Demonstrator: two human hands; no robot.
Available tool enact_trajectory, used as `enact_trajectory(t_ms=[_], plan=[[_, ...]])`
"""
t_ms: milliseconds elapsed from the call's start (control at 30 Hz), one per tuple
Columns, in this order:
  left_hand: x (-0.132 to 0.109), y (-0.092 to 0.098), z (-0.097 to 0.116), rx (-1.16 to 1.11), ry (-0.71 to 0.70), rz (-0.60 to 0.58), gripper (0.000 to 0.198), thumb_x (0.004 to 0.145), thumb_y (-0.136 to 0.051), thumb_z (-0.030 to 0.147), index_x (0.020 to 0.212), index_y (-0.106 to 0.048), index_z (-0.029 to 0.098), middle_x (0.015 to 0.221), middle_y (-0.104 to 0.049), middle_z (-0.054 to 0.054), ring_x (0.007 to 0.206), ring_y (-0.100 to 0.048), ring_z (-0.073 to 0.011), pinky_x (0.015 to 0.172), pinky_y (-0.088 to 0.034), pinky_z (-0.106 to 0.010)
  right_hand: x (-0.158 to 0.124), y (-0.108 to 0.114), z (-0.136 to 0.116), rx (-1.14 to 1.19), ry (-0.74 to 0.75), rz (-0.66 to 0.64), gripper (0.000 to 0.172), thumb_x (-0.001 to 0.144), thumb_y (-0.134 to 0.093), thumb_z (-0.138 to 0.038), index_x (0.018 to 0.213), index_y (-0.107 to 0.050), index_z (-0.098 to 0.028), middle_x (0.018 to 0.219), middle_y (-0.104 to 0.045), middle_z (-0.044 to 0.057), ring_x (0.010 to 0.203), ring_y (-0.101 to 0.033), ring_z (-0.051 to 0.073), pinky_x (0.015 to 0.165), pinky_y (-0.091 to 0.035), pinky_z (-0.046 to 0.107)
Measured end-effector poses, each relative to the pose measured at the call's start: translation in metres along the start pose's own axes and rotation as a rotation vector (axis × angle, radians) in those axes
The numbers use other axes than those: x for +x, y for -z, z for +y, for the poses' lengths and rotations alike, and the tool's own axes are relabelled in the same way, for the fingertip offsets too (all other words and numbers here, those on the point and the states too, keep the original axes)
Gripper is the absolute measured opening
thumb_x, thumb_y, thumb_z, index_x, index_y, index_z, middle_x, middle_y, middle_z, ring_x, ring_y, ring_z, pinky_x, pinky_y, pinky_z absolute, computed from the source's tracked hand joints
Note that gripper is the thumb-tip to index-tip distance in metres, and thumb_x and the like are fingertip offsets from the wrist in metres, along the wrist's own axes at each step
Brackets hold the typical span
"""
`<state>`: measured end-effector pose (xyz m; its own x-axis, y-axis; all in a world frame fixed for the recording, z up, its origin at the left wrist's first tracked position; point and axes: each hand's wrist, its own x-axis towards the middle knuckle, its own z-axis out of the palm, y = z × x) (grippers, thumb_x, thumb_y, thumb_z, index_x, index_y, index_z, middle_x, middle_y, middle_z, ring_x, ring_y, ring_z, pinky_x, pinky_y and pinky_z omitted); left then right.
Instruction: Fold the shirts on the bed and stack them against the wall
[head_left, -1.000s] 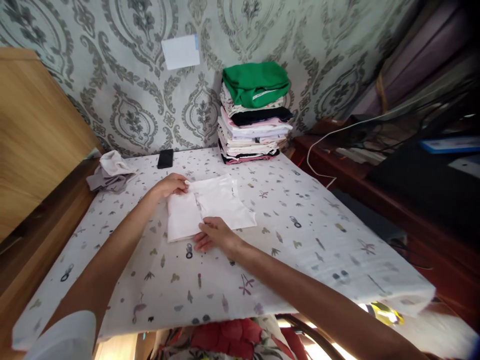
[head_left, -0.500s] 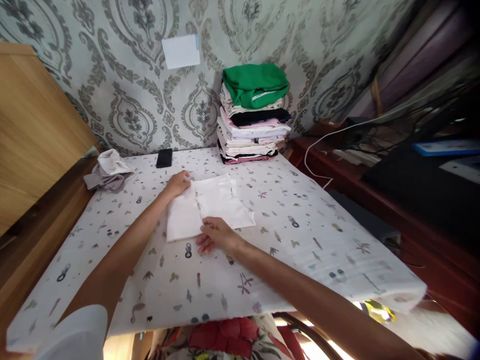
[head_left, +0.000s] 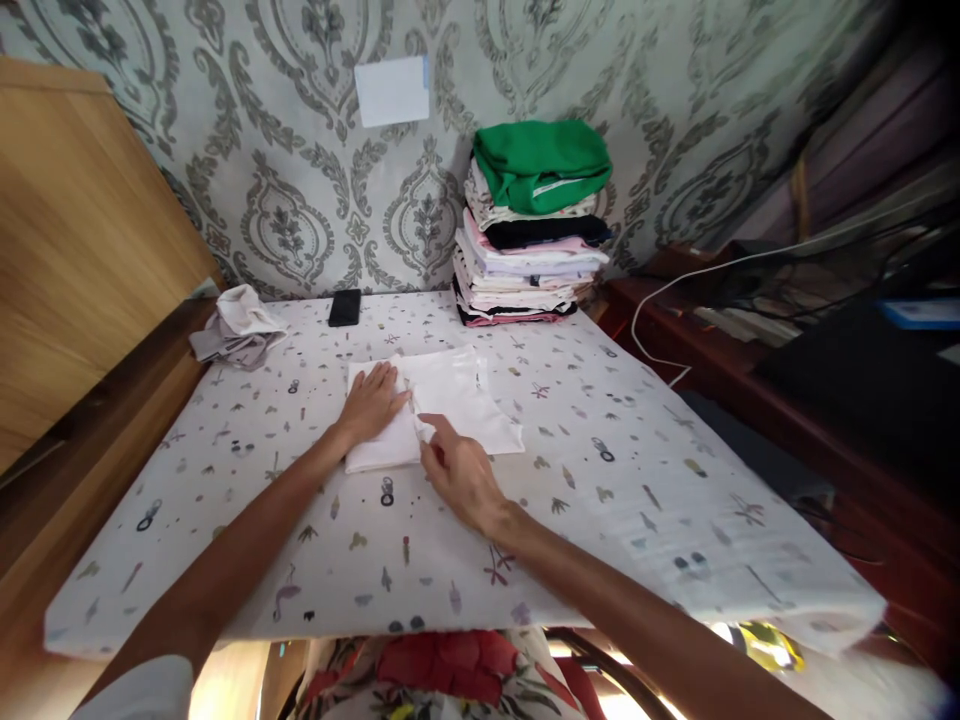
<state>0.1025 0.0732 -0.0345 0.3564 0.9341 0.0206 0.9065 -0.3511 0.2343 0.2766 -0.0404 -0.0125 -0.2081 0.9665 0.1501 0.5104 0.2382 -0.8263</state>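
- Right hand (head_left: 465, 478), at the white garment's (head_left: 461, 400) five o'clock: thumb and index touch its fold; I can't tell whether they pinch.
- Left hand (head_left: 373, 402), nine o'clock: flat on the garment, thumb apart.
- Garment: lies mid-table.
- Phone (head_left: 345, 307): eleven o'clock.
- Clothes stack (head_left: 532, 255): one o'clock, against patterned wallpaper (head_left: 292, 230).

The left hand (head_left: 373, 402) has moved from the far edge of the white garment (head_left: 469, 400) onto its folded part, palm down; the right hand (head_left: 466, 475) has straightened its index finger along the fold's edge.
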Motion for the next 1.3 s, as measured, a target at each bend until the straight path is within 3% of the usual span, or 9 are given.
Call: enact_trajectory(t_ms=[167,333,467,633,733,833,1033,1167,1300], plan=[[0.005,0.005,-0.003,-0.064,-0.032,-0.006,0.062,0.101,-0.027,0.050,0.152,-0.036,0.015,0.164,-0.026,-0.013,0.153,-0.018,-0.0260,0.123,-0.012,-0.051,-0.001,-0.016,0.005,-0.418,0.521,-0.040,0.022,0.094,-0.044,-0.011,0.096,-0.066,-0.016,0.097,-0.064,0.012,0.092,-0.055,0.024,0.084,-0.048,0.038],[0.018,0.005,-0.008,-0.143,-0.110,-0.037,0.058,0.098,-0.035,0.051,0.147,-0.044,0.019,0.163,-0.030,-0.012,0.152,-0.021,-0.0265,0.123,-0.009,-0.052,0.000,-0.023,0.018,-0.514,0.550,-0.078,0.022,0.092,-0.048,-0.007,0.099,-0.067,-0.015,0.098,-0.063,0.011,0.093,-0.052,0.024,0.086,-0.048,0.038],[0.017,0.012,-0.027,-0.410,-0.117,0.100,0.049,0.097,-0.040,0.043,0.138,-0.052,0.019,0.153,-0.047,-0.012,0.143,-0.041,-0.0246,0.118,-0.029,-0.041,-0.003,-0.020,0.021,-0.476,0.584,-0.074,0.020,0.093,-0.049,-0.008,0.101,-0.066,-0.015,0.101,-0.064,0.011,0.097,-0.052,0.024,0.090,-0.049,0.039],[0.005,0.023,-0.063,-0.618,0.312,0.406,0.032,0.083,-0.062,0.023,0.114,-0.059,0.020,0.120,-0.063,-0.012,0.117,-0.060,-0.0256,0.099,-0.049,-0.039,-0.001,-0.020,0.017,-0.561,0.555,-0.042,0.013,0.090,-0.061,-0.013,0.102,-0.064,-0.016,0.105,-0.064,0.011,0.100,-0.053,0.025,0.089,-0.051,0.039],[0.003,0.030,-0.070,-0.895,0.583,0.310,0.034,0.077,-0.071,0.019,0.107,-0.056,0.021,0.100,-0.065,-0.006,0.092,-0.067,-0.0199,0.078,-0.055,-0.032,0.002,-0.024,0.013,-0.641,0.493,-0.020,0.010,0.089,-0.063,-0.016,0.099,-0.064,-0.016,0.103,-0.064,0.012,0.099,-0.054,0.027,0.081,-0.053,0.039],[0.004,0.039,-0.065,-1.015,0.660,0.204,0.028,0.074,-0.075,0.022,0.094,-0.057,0.017,0.081,-0.064,-0.003,0.069,-0.065,-0.0154,0.060,-0.053,-0.026,0.002,-0.024,0.009,-0.649,0.437,-0.050,0.008,0.089,-0.062,-0.016,0.097,-0.065,-0.017,0.101,-0.064,0.012,0.099,-0.055,0.028,0.078,-0.054,0.039],[-0.003,0.055,-0.040,-1.036,0.642,0.027,0.033,0.062,-0.084,0.034,0.077,-0.062,0.014,0.061,-0.065,-0.002,0.049,-0.058,-0.0132,0.044,-0.044,-0.021,0.020,-0.011,0.002,-0.126,0.245,0.039,0.041,0.094,-0.057,-0.040,0.130,-0.056,-0.019,0.132,-0.057,0.015,0.126,-0.050,0.029,0.103,-0.048,0.046],[-0.017,0.056,-0.030,-1.043,0.632,-0.050,0.036,0.061,-0.083,0.037,0.085,-0.066,0.017,0.067,-0.070,-0.004,0.052,-0.063,-0.0157,0.045,-0.047,-0.022,0.053,-0.015,0.005,0.399,-0.091,0.135,0.055,0.097,-0.044,-0.054,0.142,-0.049,-0.022,0.152,-0.043,0.013,0.140,-0.041,0.028,0.113,-0.038,0.046],[-0.028,0.055,-0.027,-1.069,0.607,-0.058,0.046,0.059,-0.079,0.027,0.102,-0.064,0.017,0.064,-0.067,0.000,0.048,-0.059,-0.0137,0.040,-0.040,-0.019,0.074,-0.032,0.016,0.718,-0.273,0.189,0.052,0.095,-0.048,-0.051,0.139,-0.053,-0.023,0.146,-0.052,0.010,0.138,-0.045,0.026,0.116,-0.036,0.044]])
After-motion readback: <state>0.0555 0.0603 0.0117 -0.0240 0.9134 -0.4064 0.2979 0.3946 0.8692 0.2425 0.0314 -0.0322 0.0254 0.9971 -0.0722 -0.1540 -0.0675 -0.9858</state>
